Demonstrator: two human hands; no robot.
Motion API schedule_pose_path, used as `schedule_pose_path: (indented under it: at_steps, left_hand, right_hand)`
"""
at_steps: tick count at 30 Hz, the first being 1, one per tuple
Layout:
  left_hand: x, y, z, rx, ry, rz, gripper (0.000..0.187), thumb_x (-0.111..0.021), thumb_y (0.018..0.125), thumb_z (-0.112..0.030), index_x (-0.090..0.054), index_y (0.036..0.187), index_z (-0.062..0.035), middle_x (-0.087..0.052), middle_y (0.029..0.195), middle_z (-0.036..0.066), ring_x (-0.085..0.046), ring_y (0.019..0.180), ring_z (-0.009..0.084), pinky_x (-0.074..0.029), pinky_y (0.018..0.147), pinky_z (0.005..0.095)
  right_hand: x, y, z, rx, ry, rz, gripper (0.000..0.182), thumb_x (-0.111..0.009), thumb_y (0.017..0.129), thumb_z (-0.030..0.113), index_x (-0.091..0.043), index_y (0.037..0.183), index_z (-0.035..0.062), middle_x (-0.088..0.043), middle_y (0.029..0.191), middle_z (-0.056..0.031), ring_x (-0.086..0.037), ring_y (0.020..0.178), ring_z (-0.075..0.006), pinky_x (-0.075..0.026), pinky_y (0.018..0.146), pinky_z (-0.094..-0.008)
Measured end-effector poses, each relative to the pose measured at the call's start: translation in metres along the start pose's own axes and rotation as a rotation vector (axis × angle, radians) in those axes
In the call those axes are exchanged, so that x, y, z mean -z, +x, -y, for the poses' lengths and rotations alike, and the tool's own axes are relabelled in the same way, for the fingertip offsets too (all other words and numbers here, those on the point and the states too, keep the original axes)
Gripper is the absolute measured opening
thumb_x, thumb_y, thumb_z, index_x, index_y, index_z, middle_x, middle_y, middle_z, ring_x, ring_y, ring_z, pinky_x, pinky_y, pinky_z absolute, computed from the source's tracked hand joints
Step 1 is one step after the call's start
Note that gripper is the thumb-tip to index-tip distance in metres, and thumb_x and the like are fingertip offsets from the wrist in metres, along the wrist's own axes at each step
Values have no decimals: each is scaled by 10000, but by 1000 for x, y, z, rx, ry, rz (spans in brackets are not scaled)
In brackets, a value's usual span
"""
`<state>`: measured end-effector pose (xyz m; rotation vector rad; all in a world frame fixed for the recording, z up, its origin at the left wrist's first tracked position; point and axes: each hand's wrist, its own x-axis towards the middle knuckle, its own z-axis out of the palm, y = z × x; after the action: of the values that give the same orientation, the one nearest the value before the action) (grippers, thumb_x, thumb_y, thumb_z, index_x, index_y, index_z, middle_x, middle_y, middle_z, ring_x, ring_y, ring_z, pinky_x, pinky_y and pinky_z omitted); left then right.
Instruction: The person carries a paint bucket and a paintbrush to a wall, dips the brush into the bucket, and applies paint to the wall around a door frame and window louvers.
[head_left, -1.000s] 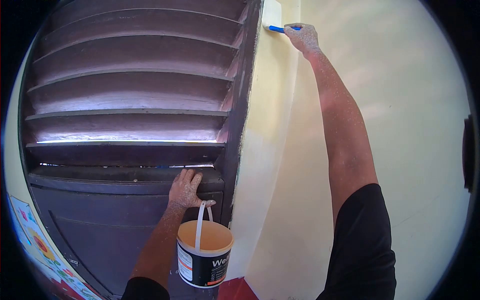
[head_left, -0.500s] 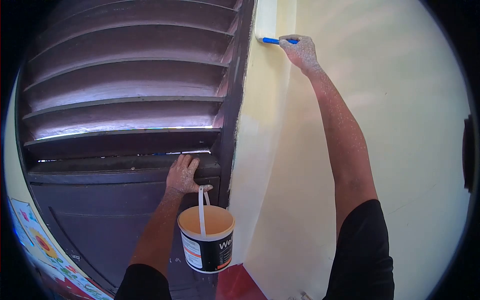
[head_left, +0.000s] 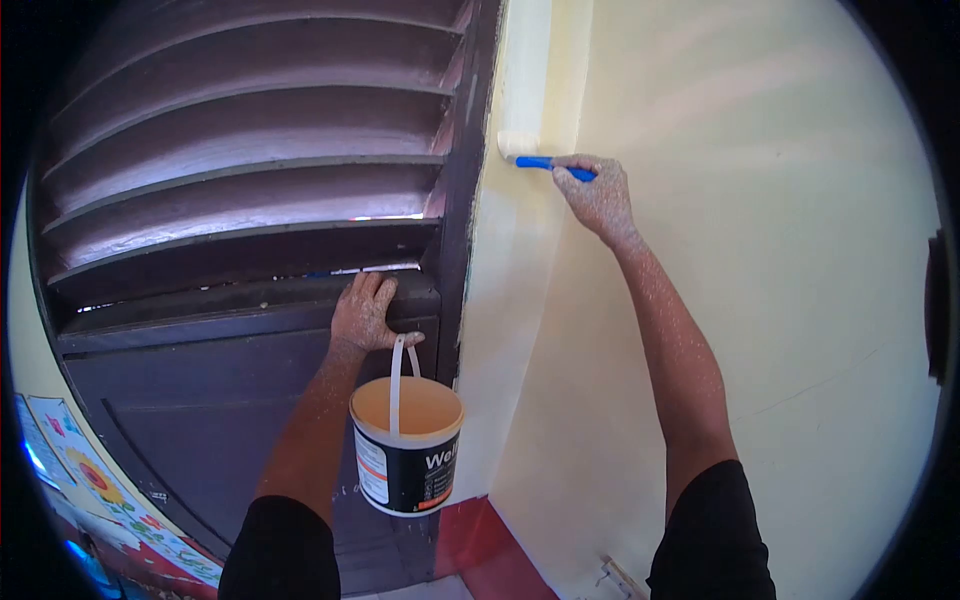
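My right hand (head_left: 598,195) is closed round the blue handle of a paintbrush (head_left: 535,162). The brush's tip touches the narrow wall strip (head_left: 508,215) beside the door frame, where a whiter band of paint runs upward from it. My left hand (head_left: 365,312) rests its fingers on a ledge below the door's slats. From its thumb hangs a paint bucket (head_left: 408,465) by the white handle (head_left: 396,390). The bucket is black and white with a lettered label, and hangs roughly upright in front of the door. Its inner wall looks pale orange; the contents cannot be made out.
The dark louvred door (head_left: 240,420) fills the left side. A cream wall (head_left: 780,330) stretches along the right, with a red band (head_left: 480,550) near the floor. Flower pictures (head_left: 110,490) hang at lower left. A small fixture (head_left: 622,577) shows low on the wall.
My right hand and the brush have moved down the wall strip, and the whiter band reaches lower. The view has tilted down a little. My left hand still carries the bucket at the ledge.
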<state>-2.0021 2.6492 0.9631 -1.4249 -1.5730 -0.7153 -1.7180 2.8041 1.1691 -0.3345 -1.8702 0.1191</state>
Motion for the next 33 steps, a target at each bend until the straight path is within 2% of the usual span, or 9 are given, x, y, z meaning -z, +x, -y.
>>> schedule_pose_path:
  at_steps: [4,7,10,14,22,25,28,31,33]
  left_hand:
    - [2,-2,-2,47,13,71,955,-779,459,-691,-565,1094,-10,-517,1128,175,-497,1117,356,-459,942,491]
    - [0,-2,0,19,29,52,966,-760,480,-724,-562,1099,-9,-519,1134,177,-504,1112,351,-464,943,491]
    - [-1,-3,0,27,22,46,978,-768,465,-715,-566,1115,-13,-518,1154,183,-499,1122,364,-456,946,498]
    - [0,-2,-3,54,5,63,1012,-786,432,-692,-571,1153,-14,-518,1200,206,-483,1163,394,-437,968,511]
    - [-4,-3,2,39,-23,50,1032,-773,427,-711,-573,1158,-10,-517,1204,213,-471,1180,400,-432,978,509]
    - [0,-3,-3,12,57,0,963,-785,461,-701,-572,1105,-18,-522,1150,168,-498,1127,336,-469,922,490]
    - [0,-2,-2,19,55,13,957,-787,455,-700,-573,1098,-25,-526,1135,167,-503,1111,333,-470,912,488]
    - [3,0,-1,49,-12,98,947,-776,460,-710,-578,1084,-27,-525,1112,161,-504,1096,331,-469,915,480]
    - [0,-3,0,14,-8,19,952,-760,453,-733,-580,1063,-25,-526,1065,161,-508,1063,335,-473,893,484]
  right_hand:
    - [-21,-62,-20,37,39,-21,237,-668,766,181,-721,926,14,-706,798,-154,-695,744,-220,-542,726,-311]
    - [-4,-99,-9,-66,62,-23,240,-673,765,182,-720,925,10,-706,786,-150,-690,734,-217,-538,717,-307]
    - [17,-117,-10,-293,240,47,242,-673,752,183,-724,918,15,-702,768,-147,-681,714,-216,-532,697,-315]
    - [18,-109,1,-238,157,182,259,-671,729,201,-727,891,8,-696,750,-153,-670,693,-215,-526,679,-335]
    - [-9,16,8,-21,-87,60,347,-638,701,328,-735,835,23,-696,765,-177,-680,739,-305,-538,759,-363]
    - [2,58,27,84,-120,-8,355,-627,698,345,-736,821,30,-696,791,-182,-675,767,-328,-535,789,-373]
    - [10,101,41,187,-151,-109,266,-638,747,236,-715,808,-11,-673,654,-82,-634,615,-153,-513,635,-284]
    - [19,135,58,112,-124,-125,298,-639,766,269,-717,852,-5,-692,702,-98,-664,670,-172,-529,687,-292]
    - [22,164,62,171,-207,-200,339,-648,765,315,-720,878,3,-701,739,-100,-676,706,-190,-536,733,-302]
